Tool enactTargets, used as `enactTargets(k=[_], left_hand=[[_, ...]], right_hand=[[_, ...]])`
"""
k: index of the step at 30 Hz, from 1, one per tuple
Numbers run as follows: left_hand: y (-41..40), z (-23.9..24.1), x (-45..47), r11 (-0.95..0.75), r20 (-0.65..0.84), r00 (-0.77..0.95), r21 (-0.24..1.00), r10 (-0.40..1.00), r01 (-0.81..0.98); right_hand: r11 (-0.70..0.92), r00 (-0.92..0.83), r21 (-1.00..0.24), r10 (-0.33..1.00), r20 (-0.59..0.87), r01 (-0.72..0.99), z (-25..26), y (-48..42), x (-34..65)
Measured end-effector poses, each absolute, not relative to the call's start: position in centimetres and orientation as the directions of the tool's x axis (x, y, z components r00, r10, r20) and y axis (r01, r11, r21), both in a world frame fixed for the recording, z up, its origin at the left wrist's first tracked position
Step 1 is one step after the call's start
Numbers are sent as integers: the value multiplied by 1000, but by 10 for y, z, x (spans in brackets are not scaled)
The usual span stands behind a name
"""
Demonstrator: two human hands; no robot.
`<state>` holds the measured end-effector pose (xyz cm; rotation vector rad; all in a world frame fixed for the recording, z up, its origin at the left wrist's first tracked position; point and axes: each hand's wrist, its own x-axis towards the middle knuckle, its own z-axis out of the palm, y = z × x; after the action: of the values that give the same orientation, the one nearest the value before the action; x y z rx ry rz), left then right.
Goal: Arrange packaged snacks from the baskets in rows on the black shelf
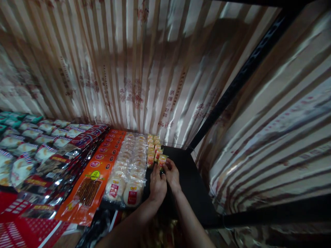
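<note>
Two short rows of small yellow packets (150, 159) with red labels stand on the black shelf (193, 182). My right hand (172, 175) is at the nearest packet of the right-hand row (162, 160), its thumb and fingers closed around that packet's right side. Close beside it, my left hand (158, 184) reaches forward with fingers stretched out, fingertips at the front edge of the packets. Whether those left fingertips press on a packet is hard to make out in the dim light. Left of the packets lie rows of round white cakes in clear wrappers (132, 194).
Orange snack packs (89, 186) lie left of the cakes, then dark red-and-black packs (54, 172) and white packs (24, 168). A red plastic basket (38, 229) is at lower left. Printed striped sheeting (129, 75) hangs behind; a black post (232, 82) slants at right.
</note>
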<state>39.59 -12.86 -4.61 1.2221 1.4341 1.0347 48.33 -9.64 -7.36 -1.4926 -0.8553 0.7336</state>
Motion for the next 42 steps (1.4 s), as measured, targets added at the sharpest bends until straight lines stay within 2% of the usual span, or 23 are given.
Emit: enactTargets(k=[9,21,26,30,33,37,42], left_hand=[[-116,-64,397,59,-35,-111,973,993,224],[-112,-65,394,88,-76,-79,984,994,156],[-113,-63,394,130,-123,-57,977,991,167],[-117,-60,393,109,-99,-63,979,993,172],[-121,-58,394,84,-81,-43,993,996,88],[-122,-57,400,146,-145,14,985,989,-94],[-122,-61,405,163,-163,13,972,987,-171]], right_hand=[[-21,536,-959,833,139,282,-83,-83,479],[1,425,-865,871,246,501,-80,-81,473],[-19,453,-884,864,221,468,-84,-79,471],[-36,474,-908,861,184,417,-85,-80,470],[-17,482,-953,865,138,303,-83,-81,470],[-6,478,-990,876,62,138,-79,-82,469],[-6,451,-997,892,31,81,-79,-82,477]])
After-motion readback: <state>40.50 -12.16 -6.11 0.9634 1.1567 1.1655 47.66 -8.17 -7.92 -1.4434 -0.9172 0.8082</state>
